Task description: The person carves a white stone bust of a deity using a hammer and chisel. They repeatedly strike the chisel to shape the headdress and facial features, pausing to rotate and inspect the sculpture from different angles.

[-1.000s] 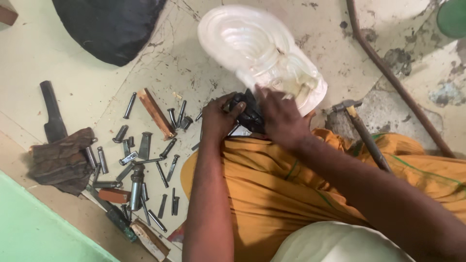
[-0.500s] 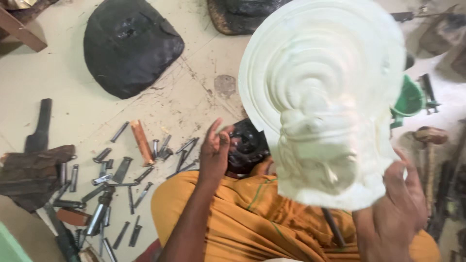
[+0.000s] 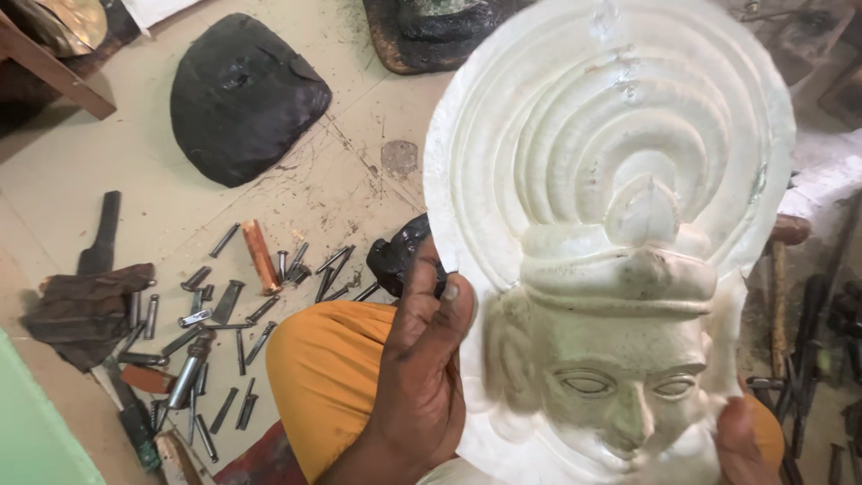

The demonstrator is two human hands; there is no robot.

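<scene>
a person's left hand [image 3: 422,377] and right hand [image 3: 745,440] grip the side edges of a white relief mask [image 3: 611,233], now raised closer to the camera than half a second ago and filling the right of the view. metal punches [image 3: 224,314] lie scattered on the floor [image 3: 162,207] at left, near a black pad [image 3: 242,94].

The white mask [image 3: 620,269] has been lifted from the floor to close below the camera, face toward the viewer. The left hand [image 3: 422,377], open in the air half a second ago, now grips its left edge; the right hand [image 3: 745,440] stays at its lower right edge.
</scene>
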